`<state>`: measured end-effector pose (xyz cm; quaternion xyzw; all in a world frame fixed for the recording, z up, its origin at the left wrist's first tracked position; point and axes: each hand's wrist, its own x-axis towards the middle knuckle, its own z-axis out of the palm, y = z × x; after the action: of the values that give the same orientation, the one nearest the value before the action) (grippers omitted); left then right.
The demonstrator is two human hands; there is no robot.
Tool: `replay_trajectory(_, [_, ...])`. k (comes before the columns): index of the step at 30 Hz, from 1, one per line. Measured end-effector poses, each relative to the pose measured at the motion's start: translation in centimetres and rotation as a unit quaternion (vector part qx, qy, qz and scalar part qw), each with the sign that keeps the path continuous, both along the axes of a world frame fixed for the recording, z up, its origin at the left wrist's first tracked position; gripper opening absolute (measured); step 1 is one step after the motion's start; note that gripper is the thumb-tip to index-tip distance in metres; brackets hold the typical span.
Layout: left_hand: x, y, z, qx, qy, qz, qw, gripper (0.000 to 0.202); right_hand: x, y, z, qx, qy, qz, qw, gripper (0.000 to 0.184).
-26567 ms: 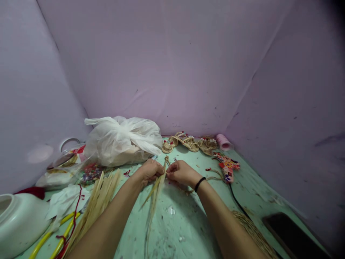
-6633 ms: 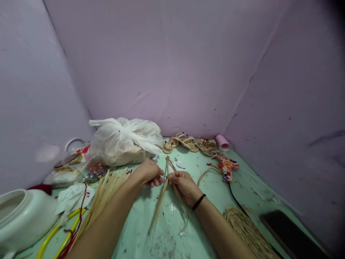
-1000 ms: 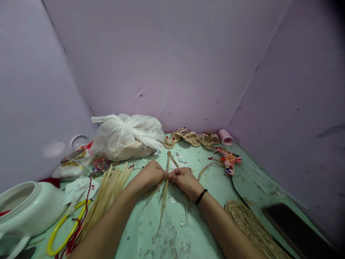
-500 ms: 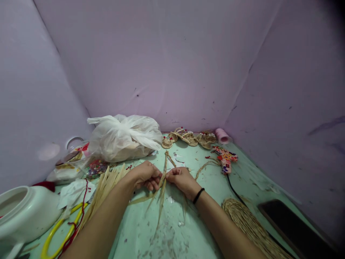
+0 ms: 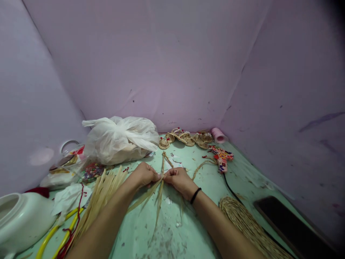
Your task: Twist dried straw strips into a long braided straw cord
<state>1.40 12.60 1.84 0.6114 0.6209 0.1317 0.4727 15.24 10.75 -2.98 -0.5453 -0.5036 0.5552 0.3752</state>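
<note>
Over green table (image 5: 142, 233), L hand (image 5: 145, 175) closes in vs. half a sec ago, tips now pinching loose strands (image 5: 160, 198) just beside R hand (image 5: 180, 181), which pinches plaited cord (image 5: 163, 163) approx. mid-table; plait prob. held both sides, cord running far, strands fanning near.

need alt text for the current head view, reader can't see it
Left hand and right hand pinch a tan braided fibre cord with loose strands above a pale green tabletop. Behind lie a knotted white plastic bag, tan beaded woven sandals and a pink cylindrical spool.
</note>
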Motion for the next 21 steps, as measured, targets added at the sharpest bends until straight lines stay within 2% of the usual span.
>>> replay_trajectory(2, [0.1, 0.0, -0.1, 0.024, 0.013, 0.001, 1.0, 0.01, 0.0, 0.0, 0.0, 0.0, 0.0, -0.001, 1.0, 0.01])
replay_trajectory(5, [0.2, 0.0, -0.3, 0.035, 0.023, -0.007, 0.999, 0.007, 0.0, 0.0, 0.0, 0.006, 0.002, 0.004, 1.0, 0.011])
replay_trajectory(11, [0.3, -0.2, 0.0, -0.028, -0.008, -0.017, 0.999, 0.016, 0.0, -0.2, 0.3, 0.005, 0.008, 0.003, 1.0, 0.011])
replay_trajectory(15, [0.3, -0.2, -0.1, -0.043, -0.025, -0.019, 0.999, 0.019, 0.0, -0.3, 0.6, 0.006, 0.009, -0.002, 1.0, 0.01])
replay_trajectory(18, [0.5, -0.1, -0.7, -0.024, -0.012, -0.027, 0.999, 0.015, 0.0, -0.3, 0.7, 0.005, 0.007, 0.001, 1.0, 0.011])
replay_trajectory(21, [0.8, 0.0, -1.1, 0.026, -0.003, -0.021, 0.999, 0.009, 0.0, -0.2, 0.4, 0.012, 0.005, 0.007, 1.0, 0.012])
